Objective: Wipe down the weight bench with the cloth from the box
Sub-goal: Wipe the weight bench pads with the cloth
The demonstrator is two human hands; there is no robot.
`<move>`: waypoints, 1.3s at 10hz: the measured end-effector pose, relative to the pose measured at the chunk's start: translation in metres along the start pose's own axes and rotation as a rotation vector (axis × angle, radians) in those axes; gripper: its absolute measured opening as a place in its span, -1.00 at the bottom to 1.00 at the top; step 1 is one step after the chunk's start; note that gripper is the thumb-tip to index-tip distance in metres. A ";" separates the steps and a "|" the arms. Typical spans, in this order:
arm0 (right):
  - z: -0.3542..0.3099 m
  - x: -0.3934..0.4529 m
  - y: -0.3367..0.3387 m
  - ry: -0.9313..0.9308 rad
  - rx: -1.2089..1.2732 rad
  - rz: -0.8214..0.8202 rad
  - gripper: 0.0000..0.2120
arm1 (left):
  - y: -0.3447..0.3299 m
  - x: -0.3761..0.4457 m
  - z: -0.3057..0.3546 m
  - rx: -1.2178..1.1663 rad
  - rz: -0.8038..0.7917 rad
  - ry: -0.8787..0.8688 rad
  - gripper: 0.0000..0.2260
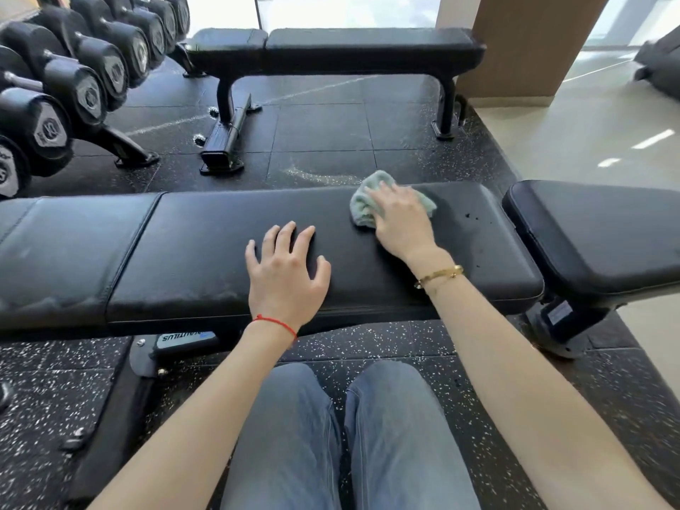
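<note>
Spread flat on the weight bench (pixel 206 252), left hand (pixel 285 272) braces while right hand (pixel 401 219) presses, fingers bunching, the soft, light green cloth (pixel 358 206).

left hand (pixel 285 268) splayed (flat), right hand (pixel 399 219) gripping
</note>
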State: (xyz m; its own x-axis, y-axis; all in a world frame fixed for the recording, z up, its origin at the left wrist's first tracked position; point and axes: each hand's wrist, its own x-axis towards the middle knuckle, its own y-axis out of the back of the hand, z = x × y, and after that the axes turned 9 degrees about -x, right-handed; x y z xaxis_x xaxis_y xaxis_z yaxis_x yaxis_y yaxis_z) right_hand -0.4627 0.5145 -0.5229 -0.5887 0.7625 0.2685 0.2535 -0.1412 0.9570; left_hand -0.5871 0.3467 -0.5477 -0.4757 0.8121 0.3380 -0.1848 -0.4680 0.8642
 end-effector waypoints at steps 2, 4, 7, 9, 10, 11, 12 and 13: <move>0.035 -0.080 0.025 0.250 0.095 0.007 -0.54 | 0.000 -0.001 -0.003 -0.003 0.000 -0.011 -0.46; 0.123 -0.014 0.033 -0.165 -0.060 0.056 -0.65 | 0.000 -0.002 0.002 0.003 0.007 0.007 -0.46; 0.035 -0.054 0.017 0.260 0.124 -0.015 -0.53 | 0.000 -0.003 -0.001 -0.038 0.031 -0.005 -0.51; 0.132 -0.051 0.033 -0.031 0.062 0.076 -0.57 | 0.000 -0.003 -0.001 -0.031 0.030 0.005 -0.51; 0.138 -0.042 0.033 -0.193 0.100 0.046 -0.60 | 0.000 -0.002 -0.001 -0.032 0.028 -0.001 -0.51; 0.115 -0.092 0.037 -0.105 0.112 0.113 -0.59 | -0.001 -0.003 -0.002 -0.028 0.029 -0.004 -0.51; 0.098 -0.153 0.046 0.000 0.187 0.107 -0.55 | -0.002 -0.004 -0.002 -0.028 0.028 -0.003 -0.51; 0.111 -0.149 0.051 0.016 0.176 0.086 -0.57 | -0.002 -0.004 0.000 -0.020 0.015 -0.010 -0.50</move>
State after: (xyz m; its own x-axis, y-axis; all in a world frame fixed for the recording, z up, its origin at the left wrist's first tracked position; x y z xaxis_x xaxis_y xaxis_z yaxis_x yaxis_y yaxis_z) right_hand -0.2769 0.4632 -0.5259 -0.5710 0.7420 0.3512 0.4330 -0.0913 0.8968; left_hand -0.5849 0.3439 -0.5506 -0.4701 0.8082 0.3546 -0.1948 -0.4869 0.8515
